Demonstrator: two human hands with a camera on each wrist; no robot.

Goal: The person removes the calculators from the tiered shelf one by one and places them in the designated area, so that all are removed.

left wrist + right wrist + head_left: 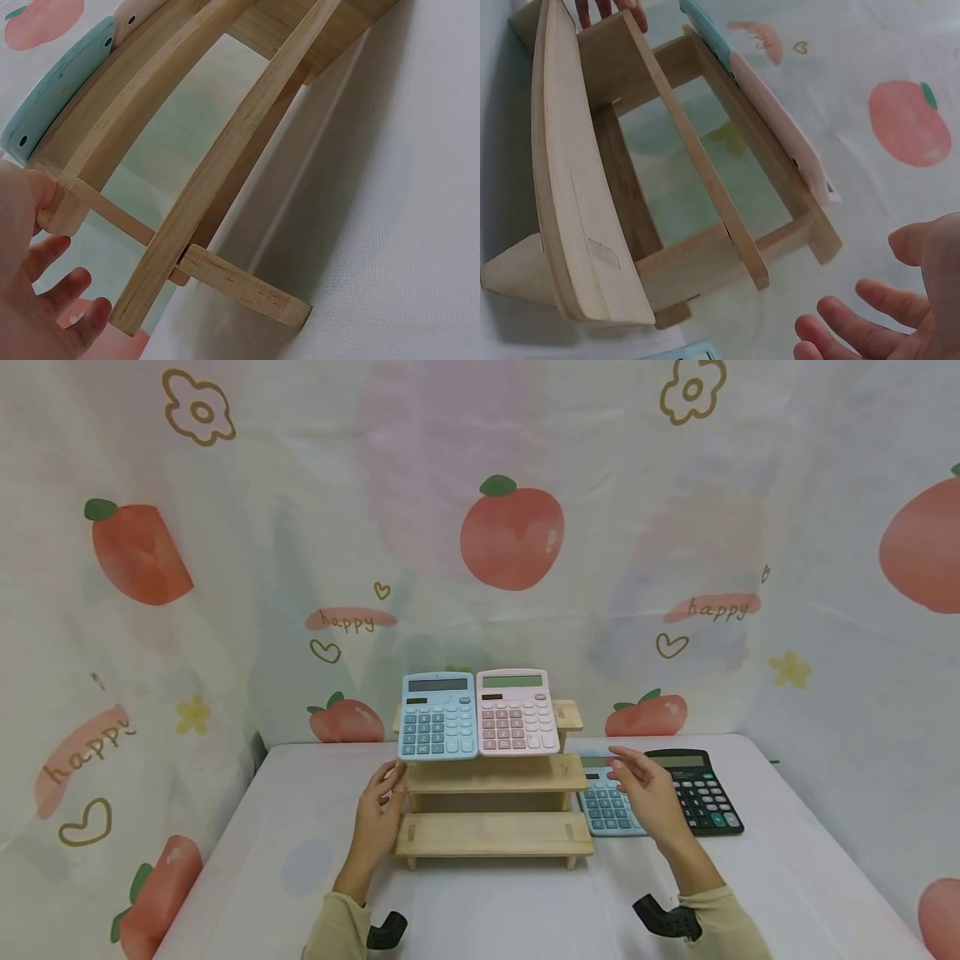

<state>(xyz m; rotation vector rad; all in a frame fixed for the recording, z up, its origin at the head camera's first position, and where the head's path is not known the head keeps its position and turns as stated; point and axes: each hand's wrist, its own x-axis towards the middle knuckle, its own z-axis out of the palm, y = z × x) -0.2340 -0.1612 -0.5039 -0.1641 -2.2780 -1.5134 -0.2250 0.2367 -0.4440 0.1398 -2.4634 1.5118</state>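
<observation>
A light blue calculator (438,717) and a pink calculator (517,713) lean side by side on the top tier of a three-tier wooden rack (493,833). My left hand (378,818) is at the rack's left side, thumb right at the end of the middle board (142,112), the other fingers loosely spread. Over to the right, my right hand (651,795) hovers above a second blue calculator (609,810), holding nothing; its fingers are apart and relaxed in the right wrist view. That hand partly hides the blue calculator and the black calculator (708,802) beside it.
The rack stands on a white-covered table (240,860). Behind and at both sides hangs a fruit-patterned cloth (420,510). The blue and black calculators lie close to the rack's right side. Black wrist straps (667,917) show near both sleeves.
</observation>
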